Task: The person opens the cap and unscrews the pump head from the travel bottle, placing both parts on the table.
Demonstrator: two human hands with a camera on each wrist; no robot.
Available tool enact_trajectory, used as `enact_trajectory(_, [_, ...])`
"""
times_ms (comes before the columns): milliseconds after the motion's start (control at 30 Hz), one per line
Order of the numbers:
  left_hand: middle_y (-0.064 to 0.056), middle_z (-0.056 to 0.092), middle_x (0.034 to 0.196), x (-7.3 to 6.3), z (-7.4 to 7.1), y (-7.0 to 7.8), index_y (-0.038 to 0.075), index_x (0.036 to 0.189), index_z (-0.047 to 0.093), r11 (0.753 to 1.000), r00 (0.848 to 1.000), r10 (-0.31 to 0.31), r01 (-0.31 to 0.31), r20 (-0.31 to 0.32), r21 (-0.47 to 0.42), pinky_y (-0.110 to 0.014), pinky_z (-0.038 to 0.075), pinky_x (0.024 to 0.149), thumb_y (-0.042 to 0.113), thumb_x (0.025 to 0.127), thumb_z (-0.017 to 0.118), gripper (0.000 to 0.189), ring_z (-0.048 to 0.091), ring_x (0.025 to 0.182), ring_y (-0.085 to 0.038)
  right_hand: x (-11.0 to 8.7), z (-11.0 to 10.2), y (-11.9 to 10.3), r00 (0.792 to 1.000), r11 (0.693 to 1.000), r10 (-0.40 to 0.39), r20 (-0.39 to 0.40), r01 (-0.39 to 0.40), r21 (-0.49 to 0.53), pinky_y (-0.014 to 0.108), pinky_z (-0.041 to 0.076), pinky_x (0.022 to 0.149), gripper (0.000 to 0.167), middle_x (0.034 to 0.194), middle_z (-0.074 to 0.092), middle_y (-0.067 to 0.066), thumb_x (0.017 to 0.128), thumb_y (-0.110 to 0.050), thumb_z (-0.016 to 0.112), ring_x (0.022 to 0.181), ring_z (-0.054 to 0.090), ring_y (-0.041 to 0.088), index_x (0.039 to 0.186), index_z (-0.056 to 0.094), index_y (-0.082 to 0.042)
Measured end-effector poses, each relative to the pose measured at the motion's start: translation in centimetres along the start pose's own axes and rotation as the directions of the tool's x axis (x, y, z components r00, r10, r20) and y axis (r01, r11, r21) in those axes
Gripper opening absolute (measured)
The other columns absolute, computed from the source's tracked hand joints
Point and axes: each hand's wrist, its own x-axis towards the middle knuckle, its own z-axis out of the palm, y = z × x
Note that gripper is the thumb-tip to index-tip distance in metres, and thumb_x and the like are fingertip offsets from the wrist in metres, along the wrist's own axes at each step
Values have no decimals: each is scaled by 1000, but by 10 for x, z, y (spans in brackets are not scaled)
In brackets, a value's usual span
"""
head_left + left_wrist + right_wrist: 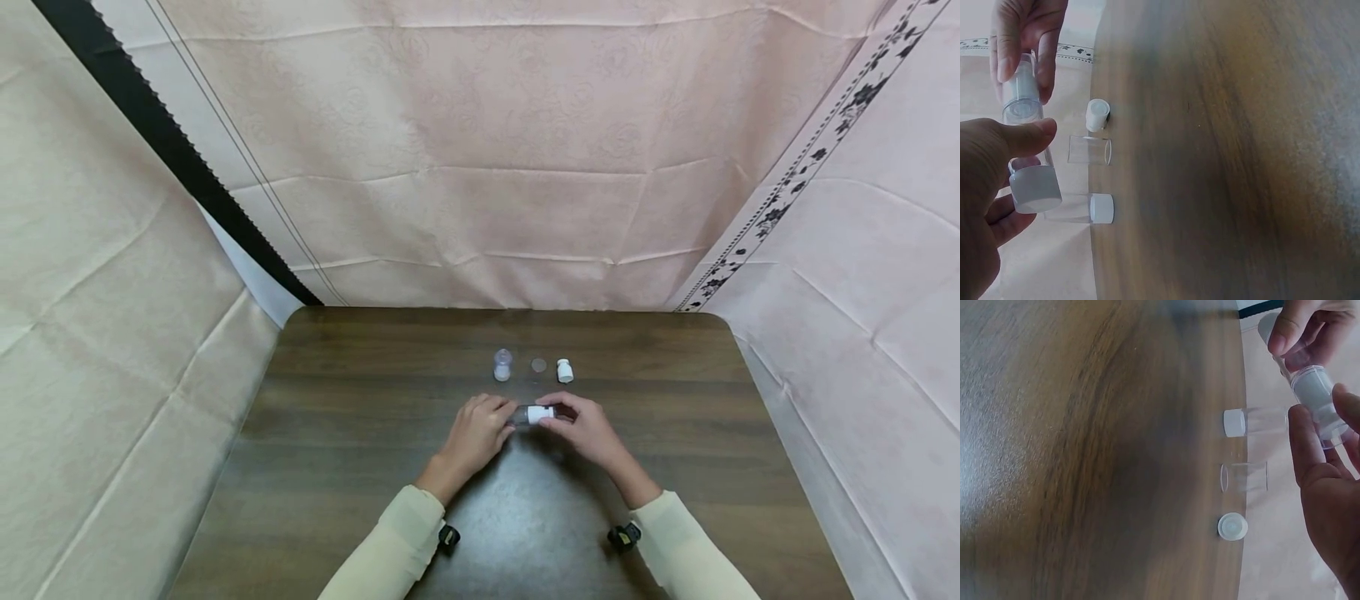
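Note:
Above the table, my left hand (477, 429) pinches a clear cylinder with a white base (1035, 189) between thumb and fingers. My right hand (592, 433) grips a clear plastic tube with a white inner part (1317, 394) at its other end. The two pieces meet end to end between the hands; I cannot tell whether they are joined. Beyond the hands stand a clear container with a white base (502, 366), a clear open-ended cap (1090, 150) and a small white pump top (565, 371).
The brown wooden table (337, 450) has rounded far corners. Pale cloth (480, 150) hangs behind it, and more cloth drapes down both sides. Black wrist cameras (624, 537) sit on both sleeves.

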Motion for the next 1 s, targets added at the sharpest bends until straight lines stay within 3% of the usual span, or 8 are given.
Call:
enact_trajectory(267, [-4, 76, 109, 0, -1, 1, 10, 118, 77, 999, 1000, 14, -13, 24, -38, -40, 60, 86, 20, 83, 88, 38, 72, 97, -21, -1, -6, 7, 999, 1000, -12, 44, 11, 13, 26, 58, 89, 25, 114, 75, 9, 91, -15, 80, 102, 69, 15, 115, 75, -10])
enact_trajectory(567, [-5, 76, 114, 2, -2, 4, 11, 123, 75, 998, 992, 28, -20, 121, -65, -40, 60, 89, 25, 86, 85, 41, 72, 102, -22, -7, -9, 13, 998, 999, -50, 36, 51, -17, 19, 55, 87, 26, 116, 75, 14, 90, -6, 79, 102, 66, 9, 116, 75, -5])
enact_trajectory(800, [-6, 75, 114, 0, -2, 2, 10, 124, 75, 995, 992, 32, -20, 120, -99, -41, 59, 89, 23, 87, 84, 40, 71, 102, -22, -8, -9, 8, 995, 997, -71, 63, 72, -11, 24, 57, 88, 26, 118, 72, 21, 91, 0, 75, 106, 67, 17, 117, 73, 3])
enact_trajectory(1000, [-7, 74, 117, -1, -3, 0, 8, 127, 74, 987, 990, 14, 9, 139, -163, -41, 60, 91, 20, 89, 83, 41, 71, 106, -23, -8, -10, 14, 992, 994, -105, 70, 105, -5, 26, 58, 88, 28, 123, 72, 17, 92, -5, 76, 109, 67, 17, 119, 74, -2])
